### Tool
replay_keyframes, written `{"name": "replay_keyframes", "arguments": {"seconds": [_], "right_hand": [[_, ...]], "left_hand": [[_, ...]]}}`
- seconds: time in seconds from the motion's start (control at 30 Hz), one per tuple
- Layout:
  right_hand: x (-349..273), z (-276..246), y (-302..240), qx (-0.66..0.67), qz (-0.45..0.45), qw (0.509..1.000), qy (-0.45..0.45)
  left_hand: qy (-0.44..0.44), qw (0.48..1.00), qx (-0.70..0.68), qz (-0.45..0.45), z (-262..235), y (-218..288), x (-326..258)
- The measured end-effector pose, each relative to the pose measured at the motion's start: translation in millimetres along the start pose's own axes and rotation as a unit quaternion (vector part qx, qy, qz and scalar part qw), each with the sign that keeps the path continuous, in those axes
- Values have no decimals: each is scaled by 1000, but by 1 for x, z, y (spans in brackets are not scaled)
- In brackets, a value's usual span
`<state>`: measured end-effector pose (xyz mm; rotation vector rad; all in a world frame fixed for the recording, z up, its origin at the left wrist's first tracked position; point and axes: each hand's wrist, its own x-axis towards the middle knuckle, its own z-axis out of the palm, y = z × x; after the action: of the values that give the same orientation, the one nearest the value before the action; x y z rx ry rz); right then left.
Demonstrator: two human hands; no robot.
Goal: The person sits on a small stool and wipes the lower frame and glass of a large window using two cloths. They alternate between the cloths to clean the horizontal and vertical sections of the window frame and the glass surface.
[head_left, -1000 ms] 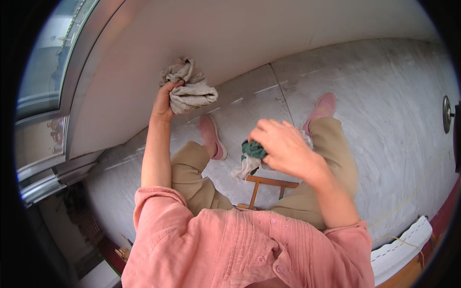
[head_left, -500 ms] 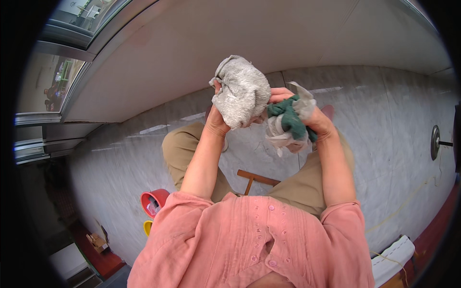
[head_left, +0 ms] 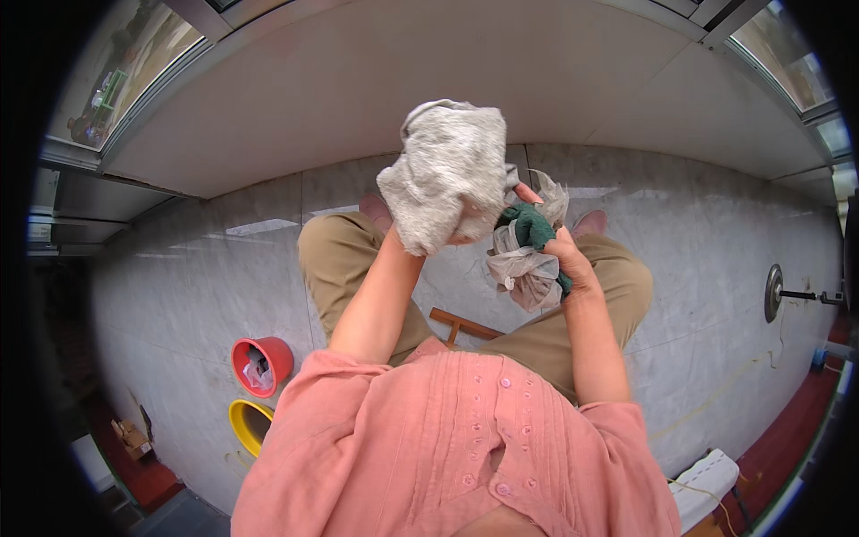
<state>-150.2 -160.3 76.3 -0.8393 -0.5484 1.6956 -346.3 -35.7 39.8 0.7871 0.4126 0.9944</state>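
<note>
Fingers of the left hand [head_left: 465, 224] are clamped inside a bunched grey cloth [head_left: 445, 186]; the right hand [head_left: 565, 261] grips a green-and-pale rag bundle [head_left: 526, 255] — both raised over the knees, touching. Neither cloth looks put down yet — the handling seems midway.

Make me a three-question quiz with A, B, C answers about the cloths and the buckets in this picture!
1. Where is the red plastic bucket?
A. on the grey stone floor at the person's left
B. on the wooden stool
C. in the right hand

2. What colour is the small cloth bunched with the pale rag?
A. yellow
B. dark green
C. blue

3. How is the fluffy grey cloth held?
A. spread flat on the floor
B. hanging on the wall
C. bunched up in the left hand

Answers: 1 A, it stands on the floor beside the yellow bucket. 2 B, green shows by the right hand. 3 C, it is a raised bundle.
</note>
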Motion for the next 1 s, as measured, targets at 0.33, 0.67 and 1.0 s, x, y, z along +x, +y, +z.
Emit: {"name": "replay_keyframes", "arguments": {"seconds": [0.33, 0.67, 1.0], "right_hand": [[13, 11, 47, 235, -40, 971, 8], [24, 39, 49, 117, -76, 985, -101], [17, 28, -3, 20, -82, 995, -51]], "left_hand": [[-10, 986, -128, -105, -24, 46, -74], [-52, 989, 126, 61, -48, 37, -113], [153, 978, -129, 55, -69, 82, -113]]}}
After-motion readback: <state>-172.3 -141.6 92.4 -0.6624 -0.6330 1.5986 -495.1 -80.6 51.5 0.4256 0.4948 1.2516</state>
